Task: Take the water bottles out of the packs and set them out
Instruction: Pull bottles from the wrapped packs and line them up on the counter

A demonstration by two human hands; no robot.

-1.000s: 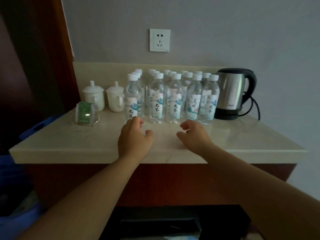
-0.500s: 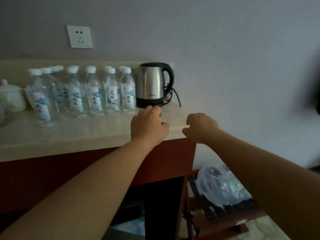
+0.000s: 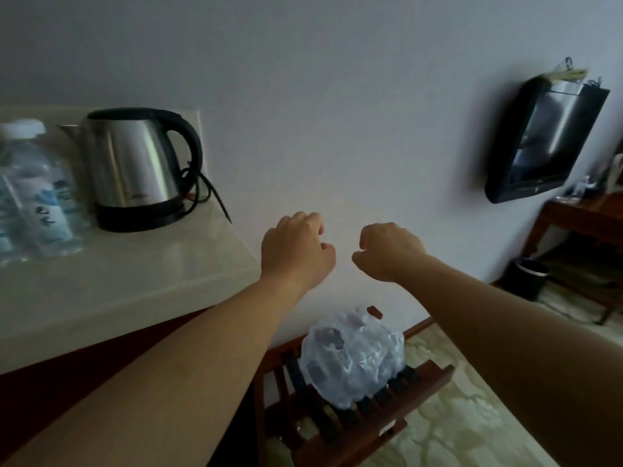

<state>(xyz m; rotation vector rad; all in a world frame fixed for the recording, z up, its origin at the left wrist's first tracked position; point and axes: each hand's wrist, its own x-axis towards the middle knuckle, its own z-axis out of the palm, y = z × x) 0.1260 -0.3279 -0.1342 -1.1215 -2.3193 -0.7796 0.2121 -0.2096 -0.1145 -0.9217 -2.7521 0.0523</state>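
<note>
Looks like the gap between packs: time to fetch more stock. Bottles [image 3: 37, 193] already set out at the far left of the frame, on the pale surface [image 3: 135, 274] just beside the kettle [image 3: 135, 166], blurred and cut by the edge. At lower centre, on a slatted wooden rack [image 3: 354, 426] below and right of the surface: a pack [image 3: 350, 362] in clear plastic wrap. Probably the next bottles, though too blurred to say for sure.

Next, calls for dropping both hands to that pack and gripping under it rather than by the slack wrap, likely heavy and slippery. Then lifting it to the bare stretch in front of the kettle, away from the cord [image 3: 215, 197].

Left hand [image 3: 296, 251] at centre frame, out past the surface's corner, back upward, fingers [image 3: 312, 222] loosely curled, gripping nothing. Right hand [image 3: 391, 251] just beside it with a small gap between, same pose: knuckles up, fingers curled under, holding nothing. Both forearms stretched forward from the bottom corners of the frame. Both hands well above the pack, touching neither it nor the bottles.
</note>
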